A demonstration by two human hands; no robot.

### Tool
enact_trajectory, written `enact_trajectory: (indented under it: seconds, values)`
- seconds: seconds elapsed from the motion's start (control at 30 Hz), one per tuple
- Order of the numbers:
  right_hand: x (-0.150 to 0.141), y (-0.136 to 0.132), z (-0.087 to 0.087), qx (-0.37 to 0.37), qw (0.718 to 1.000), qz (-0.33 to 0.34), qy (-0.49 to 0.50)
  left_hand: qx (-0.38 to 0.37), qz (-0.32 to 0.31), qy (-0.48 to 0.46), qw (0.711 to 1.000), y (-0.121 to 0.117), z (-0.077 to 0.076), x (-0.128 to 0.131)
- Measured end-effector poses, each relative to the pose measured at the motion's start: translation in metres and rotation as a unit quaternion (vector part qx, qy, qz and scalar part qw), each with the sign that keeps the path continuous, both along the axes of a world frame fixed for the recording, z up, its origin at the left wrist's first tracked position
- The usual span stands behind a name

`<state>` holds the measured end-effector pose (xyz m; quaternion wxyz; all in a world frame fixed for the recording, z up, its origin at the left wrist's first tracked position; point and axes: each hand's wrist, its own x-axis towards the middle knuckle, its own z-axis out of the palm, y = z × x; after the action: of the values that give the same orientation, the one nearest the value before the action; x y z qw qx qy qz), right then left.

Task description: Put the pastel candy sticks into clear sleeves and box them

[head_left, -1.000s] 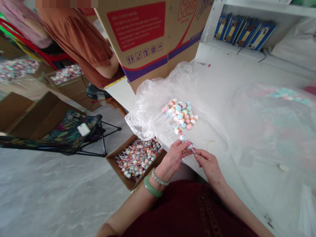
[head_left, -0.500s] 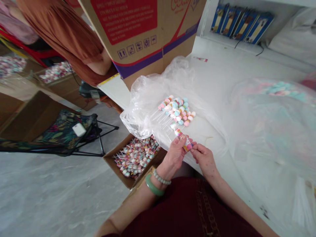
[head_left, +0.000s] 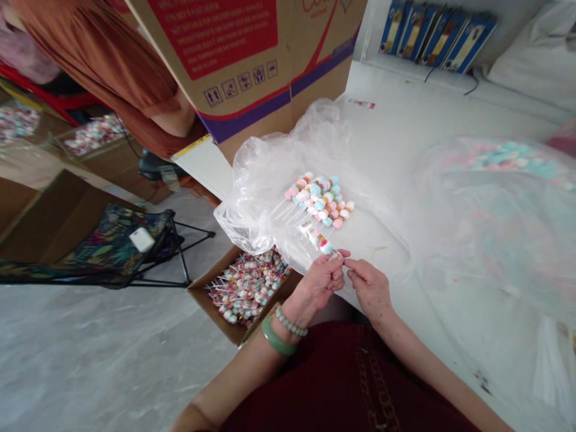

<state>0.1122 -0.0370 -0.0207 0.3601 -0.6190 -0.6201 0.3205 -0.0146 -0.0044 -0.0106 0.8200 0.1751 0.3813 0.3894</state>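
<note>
A white table fills the right and centre of this view, seen from above by a person seated at its edge, with a dark red garment across their lap. A large cardboard carton with a red warning label stands at the table's far edge, and a shelf of blue boxes runs behind it. To the right, a plastic sheet covers more pastel sweets. To the left, below the table, lies a grey floor with a folding chair with a floral seat, and a co-worker in a rust-coloured garment stands beyond the carton. Crumpled clear plastic lies on the near part of the table, holding a heap of pastel candy skewers. Just below the table edge, an open cardboard box is packed with more skewers. The left hand, wearing a jade bangle and a beaded bracelet, is closed around the lower end of one candy skewer, whose sweets point toward the heap. The right hand is beside it, fingertips pinched at that end, though whether they grip the skewer is hard to tell.
</note>
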Motion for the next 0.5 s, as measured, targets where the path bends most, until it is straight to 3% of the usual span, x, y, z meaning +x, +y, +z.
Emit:
enact_trajectory:
  seconds: [0.07, 0.17, 0.33, 0.4, 0.47, 0.5]
  values:
    - [0.004, -0.003, -0.001, 0.035, 0.998, 0.025, -0.034, -0.01, -0.003, 0.014, 1.0, 0.001, 0.001, -0.004]
    - [0.003, -0.01, 0.004, 0.073, 0.99, 0.058, -0.104, -0.026, 0.046, 0.078, 0.996, 0.002, -0.001, -0.005]
    - [-0.016, -0.01, 0.018, 0.127, 0.953, 0.029, -0.274, -0.05, 0.117, 0.062, 0.99, -0.002, -0.002, 0.013]
    - [-0.02, -0.004, 0.02, 0.093, 0.969, 0.0, -0.229, -0.062, 0.118, 0.041, 0.99, -0.005, 0.0, 0.02]
    - [-0.019, 0.004, 0.019, 0.0, 0.997, -0.033, -0.064, -0.076, 0.09, 0.007, 0.993, -0.007, 0.001, 0.022]
    - [-0.017, 0.007, 0.018, -0.052, 0.998, -0.038, 0.03, -0.077, 0.07, -0.012, 0.995, -0.007, 0.001, 0.02]
